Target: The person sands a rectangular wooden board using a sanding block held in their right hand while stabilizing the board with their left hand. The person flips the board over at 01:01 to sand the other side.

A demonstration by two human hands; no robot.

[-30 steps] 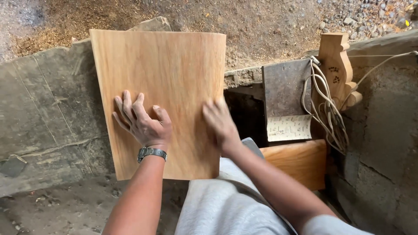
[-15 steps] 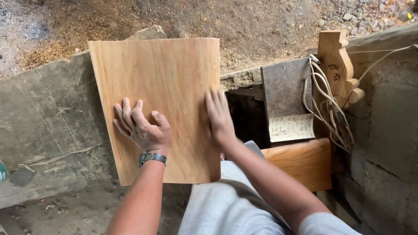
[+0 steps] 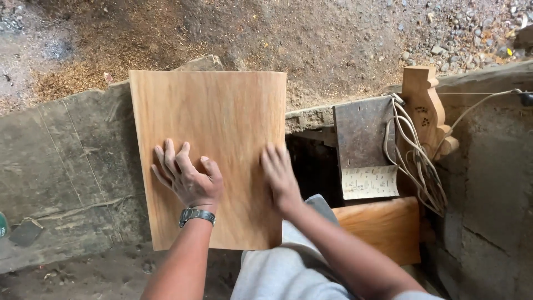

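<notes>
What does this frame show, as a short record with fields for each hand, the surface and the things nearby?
left hand: left hand flat, fingers spread, pressing on the board
right hand: right hand blurred, on the board near its right edge; whether it holds anything cannot be told
board: pale wood, lying over a grey slab, its near end over the lap
right of board: dark plate, paper sheet, cords, carved wood piece, orange plank
ground: sawdust and gravel
</notes>
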